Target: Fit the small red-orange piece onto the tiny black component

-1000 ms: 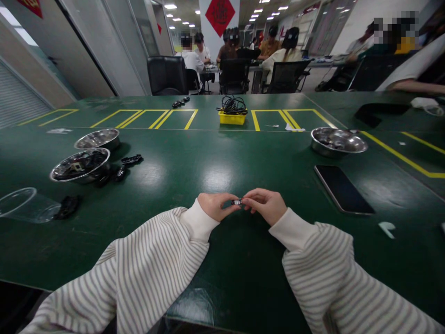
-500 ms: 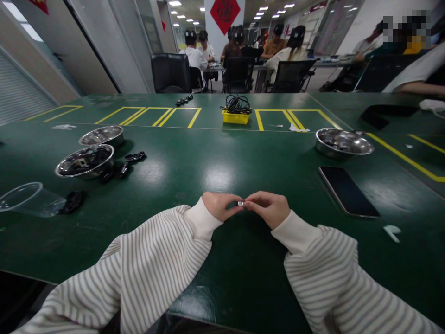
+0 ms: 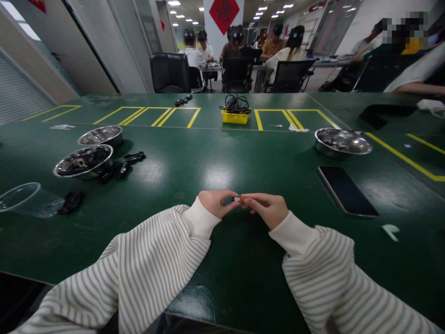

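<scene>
Between my two hands, low over the green table (image 3: 208,153), is a small dark part (image 3: 237,199) with a white label-like patch and a bit of orange at its right end. Its exact kind is too small to make out. Thumb and fingers of my left hand (image 3: 214,203) pinch its left end. From the other side, my right hand (image 3: 270,209) closes thumb and fingertips on the right end, covering some of it. Both hands are in front of me at the middle of the table.
On the left are two metal bowls (image 3: 59,171), black parts (image 3: 134,157) and a tipped clear plastic cup (image 3: 31,204). A metal bowl (image 3: 343,150), a phone (image 3: 347,191) and a white earbud-like piece (image 3: 390,231) lie right. Cables (image 3: 236,103) fill a yellow bin (image 3: 235,117).
An orange bit now shows at the part's right end, by my right fingertips. My hands have shifted only slightly and still grip the part. The view moved a little.
</scene>
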`<control>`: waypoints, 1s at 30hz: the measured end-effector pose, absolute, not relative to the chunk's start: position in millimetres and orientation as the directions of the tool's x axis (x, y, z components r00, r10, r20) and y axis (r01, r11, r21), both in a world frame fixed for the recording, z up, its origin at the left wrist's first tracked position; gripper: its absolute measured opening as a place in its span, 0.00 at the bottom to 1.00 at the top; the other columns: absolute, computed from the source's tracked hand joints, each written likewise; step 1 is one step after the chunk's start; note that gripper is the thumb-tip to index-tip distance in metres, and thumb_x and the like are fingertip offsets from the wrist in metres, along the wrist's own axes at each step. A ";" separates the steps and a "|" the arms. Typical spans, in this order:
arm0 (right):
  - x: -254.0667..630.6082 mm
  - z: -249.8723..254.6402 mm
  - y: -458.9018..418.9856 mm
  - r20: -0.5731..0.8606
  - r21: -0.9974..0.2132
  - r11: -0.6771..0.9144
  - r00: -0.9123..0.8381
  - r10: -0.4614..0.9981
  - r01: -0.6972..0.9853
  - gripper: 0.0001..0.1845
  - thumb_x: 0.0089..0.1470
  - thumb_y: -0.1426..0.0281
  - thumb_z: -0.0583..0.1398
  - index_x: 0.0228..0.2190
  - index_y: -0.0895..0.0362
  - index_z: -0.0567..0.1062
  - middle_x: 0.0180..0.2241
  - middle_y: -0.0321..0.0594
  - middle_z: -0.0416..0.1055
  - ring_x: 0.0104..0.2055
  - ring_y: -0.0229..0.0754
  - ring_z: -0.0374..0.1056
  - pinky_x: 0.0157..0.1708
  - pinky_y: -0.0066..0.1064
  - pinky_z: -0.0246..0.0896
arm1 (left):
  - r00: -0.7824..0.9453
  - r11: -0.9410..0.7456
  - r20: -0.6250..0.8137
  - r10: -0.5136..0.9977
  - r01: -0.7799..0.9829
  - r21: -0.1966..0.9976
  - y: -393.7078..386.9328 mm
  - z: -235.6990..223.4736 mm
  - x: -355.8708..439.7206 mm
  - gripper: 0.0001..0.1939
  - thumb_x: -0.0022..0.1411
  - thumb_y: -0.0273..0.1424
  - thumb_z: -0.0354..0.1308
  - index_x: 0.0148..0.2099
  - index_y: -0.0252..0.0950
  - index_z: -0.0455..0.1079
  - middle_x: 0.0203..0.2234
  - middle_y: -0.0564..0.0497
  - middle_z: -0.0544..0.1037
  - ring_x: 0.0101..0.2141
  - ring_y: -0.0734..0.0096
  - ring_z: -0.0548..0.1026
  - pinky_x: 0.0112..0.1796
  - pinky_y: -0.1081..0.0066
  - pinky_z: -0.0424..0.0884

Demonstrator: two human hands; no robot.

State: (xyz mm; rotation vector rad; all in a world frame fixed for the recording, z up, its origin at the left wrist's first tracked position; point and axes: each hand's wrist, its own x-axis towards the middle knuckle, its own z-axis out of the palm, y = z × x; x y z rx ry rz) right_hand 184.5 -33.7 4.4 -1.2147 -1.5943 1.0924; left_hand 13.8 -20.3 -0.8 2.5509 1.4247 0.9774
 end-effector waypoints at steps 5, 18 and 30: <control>188.0 3.3 -32.0 0.127 -0.968 0.171 -0.230 0.965 0.182 0.22 0.46 0.64 0.56 0.44 0.57 0.65 0.36 0.44 0.71 0.34 0.43 0.69 0.21 0.28 0.67 | 0.286 -0.509 0.481 0.829 0.742 0.437 -12.8 -1.4 6.5 0.16 0.49 0.43 0.53 0.33 0.37 0.72 0.07 0.59 0.59 0.11 0.85 0.55 0.15 0.80 0.49; 192.5 9.4 -35.3 0.168 -0.937 0.227 -0.228 0.959 0.265 0.14 0.47 0.69 0.54 0.38 0.61 0.66 0.24 0.40 0.71 0.22 0.36 0.68 0.18 0.25 0.62 | 0.168 -0.228 0.572 0.803 0.973 0.034 55.5 0.3 -136.0 0.15 0.56 0.41 0.45 0.35 0.41 0.70 0.23 0.51 0.73 0.23 0.72 0.67 0.20 0.74 0.48; 190.6 7.6 -34.0 0.233 -0.932 0.260 -0.131 0.964 0.254 0.09 0.46 0.70 0.54 0.31 0.60 0.70 0.21 0.38 0.71 0.20 0.35 0.67 0.16 0.24 0.60 | 0.118 -0.188 0.427 0.897 0.974 0.126 32.9 2.9 -69.3 0.18 0.52 0.45 0.48 0.37 0.38 0.70 0.15 0.54 0.68 0.16 0.79 0.62 0.18 0.77 0.50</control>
